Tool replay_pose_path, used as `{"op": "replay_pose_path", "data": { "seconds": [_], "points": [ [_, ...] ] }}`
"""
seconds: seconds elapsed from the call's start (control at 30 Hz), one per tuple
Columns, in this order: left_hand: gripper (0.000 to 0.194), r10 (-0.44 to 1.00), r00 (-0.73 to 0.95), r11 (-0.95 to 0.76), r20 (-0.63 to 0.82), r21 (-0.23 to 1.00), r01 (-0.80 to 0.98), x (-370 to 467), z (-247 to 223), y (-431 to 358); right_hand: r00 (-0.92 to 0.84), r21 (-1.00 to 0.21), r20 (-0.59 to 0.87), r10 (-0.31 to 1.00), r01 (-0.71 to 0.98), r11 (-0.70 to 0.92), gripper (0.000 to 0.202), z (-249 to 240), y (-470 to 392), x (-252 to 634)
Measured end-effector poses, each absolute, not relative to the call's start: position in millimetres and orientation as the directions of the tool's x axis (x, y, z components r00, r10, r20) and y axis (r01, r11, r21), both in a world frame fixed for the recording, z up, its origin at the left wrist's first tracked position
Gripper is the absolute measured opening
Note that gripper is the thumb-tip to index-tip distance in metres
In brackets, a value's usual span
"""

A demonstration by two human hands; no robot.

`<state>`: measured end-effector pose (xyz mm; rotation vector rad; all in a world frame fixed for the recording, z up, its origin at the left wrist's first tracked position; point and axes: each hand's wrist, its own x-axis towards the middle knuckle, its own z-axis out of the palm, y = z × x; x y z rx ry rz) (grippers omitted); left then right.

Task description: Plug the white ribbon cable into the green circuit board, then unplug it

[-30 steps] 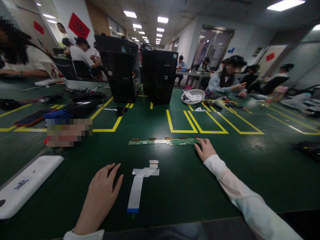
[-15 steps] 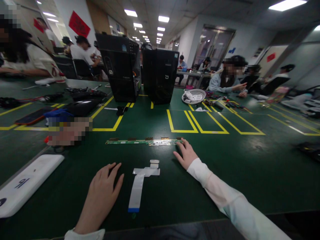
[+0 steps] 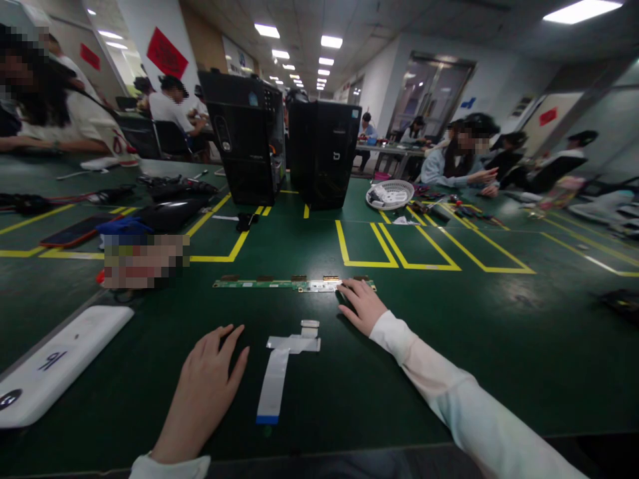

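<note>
Grn tbl [image 3: 349, 399] — PCB [image 3: 284, 285] long, thin, grn w/ gold tabs [image 3: 330, 278].

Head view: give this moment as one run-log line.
left hand: open, left of ribbon cable | right hand: fingers at right part of circuit board | cable and board: apart

We're looking at a smooth green tabletop [image 3: 389, 386], semi-glossy, with hazy light patches on it. Our circuit board strip [image 3: 272, 284] has hard green board material, a bright glare in one stretch and shiny gold-coloured, metallic-looking tabs along its edge. We'd call the ribbon cable [image 3: 272, 386] smooth, thin plastic with a soft sheen, and its end connector [image 3: 310, 324] looks metallic. The white case [image 3: 74, 362] seems like slick plastic, the black tower [image 3: 319, 153] is pretty glossy, the basket [image 3: 410, 194] looks plastic too, and our sleeve [image 3: 479, 399] is thin, creased cloth.
</note>
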<state>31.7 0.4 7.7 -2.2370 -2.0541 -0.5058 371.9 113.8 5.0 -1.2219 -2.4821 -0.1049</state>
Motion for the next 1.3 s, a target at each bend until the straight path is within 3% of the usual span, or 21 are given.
{"op": "replay_pose_path", "data": {
  "seconds": [0.13,0.23,0.47,0.57,0.9,1.03,1.3],
  "points": [
    [0.055,0.953,0.053,-0.118,0.297,0.204,0.972,30.3,4.7,1.2,-0.562,-0.127,0.314,0.765,0.774,0.621,0.044,8.0,119.9,367.4],
    [0.053,0.933,0.124,-0.221,0.337,0.269,0.937,35.2,5.9,-1.7,-0.572,-0.133,0.314,0.758,0.764,0.632,0.042,7.8,120.4,367.4],
    [0.052,0.792,0.558,-0.607,0.247,0.217,0.765,75.6,44.0,-8.8,-0.583,-0.131,0.319,0.747,0.753,0.644,0.041,8.1,117.0,369.3],
    [0.057,0.734,0.646,-0.679,0.210,0.197,0.707,91.3,59.2,0.3,-0.585,-0.127,0.319,0.746,0.754,0.645,0.041,8.5,116.4,369.3],
    [0.039,0.744,0.651,-0.668,0.150,0.195,0.719,125.8,48.0,31.5,-0.606,-0.159,0.316,0.730,0.725,0.671,0.041,9.1,117.6,372.0],
    [0.046,0.741,0.663,-0.671,0.108,0.178,0.720,141.2,44.4,38.3,-0.590,-0.169,0.325,0.739,0.733,0.659,0.042,10.1,116.0,370.9],
    [0.052,0.784,0.595,-0.621,0.178,0.202,0.757,159.6,35.0,58.7,-0.563,-0.196,0.380,0.734,0.726,0.659,0.042,-2.0,117.3,371.6]
  ]
}}
